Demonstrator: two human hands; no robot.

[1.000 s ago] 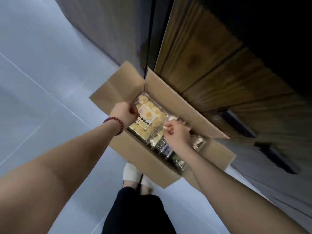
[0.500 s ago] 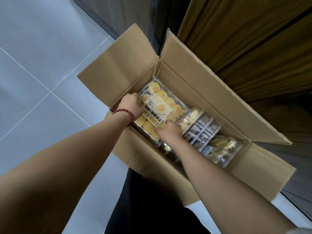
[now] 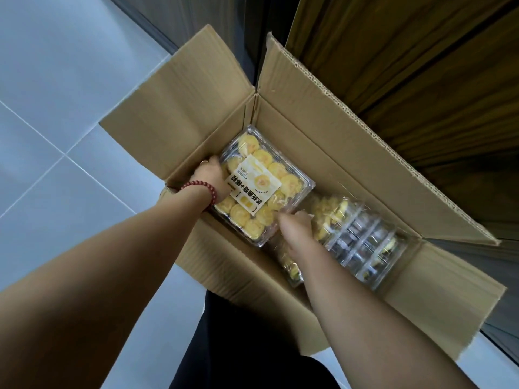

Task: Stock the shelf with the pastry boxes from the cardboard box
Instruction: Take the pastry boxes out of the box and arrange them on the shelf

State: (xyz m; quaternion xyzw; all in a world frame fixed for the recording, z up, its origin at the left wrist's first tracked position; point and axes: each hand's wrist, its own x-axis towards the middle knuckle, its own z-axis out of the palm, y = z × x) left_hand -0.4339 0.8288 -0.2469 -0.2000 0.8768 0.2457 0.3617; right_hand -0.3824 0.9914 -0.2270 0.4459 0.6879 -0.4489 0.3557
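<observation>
The fingers [image 3: 208, 164] of the left hand [image 3: 212, 175] are curled down over the left edge of the top pastry box [image 3: 280, 171], pushed into the narrow gap between it and the wall of the cardboard box [image 3: 323, 141]. The right hand [image 3: 295, 224] has its fingers bent in against the box's lower right edge, though its own knuckles hide their tips, so I cannot tell how far under they reach. The clear box lies flat at the centre of the frame, label [image 3: 254, 186] up, yellow pastries showing, inside the carton and not yet lifted out. To my eye the step is the lift. Thin plastic like that will probably flex, so both hands should take the weight from beneath the rim and keep it level rather than squeezing the lid. The tight spot is the left wall. Toward the lower right, more pastry boxes [image 3: 362, 237] stand on edge right against it, so a straight rise looks safer than a slide. The long flap [image 3: 351, 113] at upper right leans toward dark wood panelling [image 3: 421, 66], and the flap [image 3: 191, 102] at upper left lies wide open. The open room is straight up and toward the person, over the tiled floor [image 3: 56, 136].
</observation>
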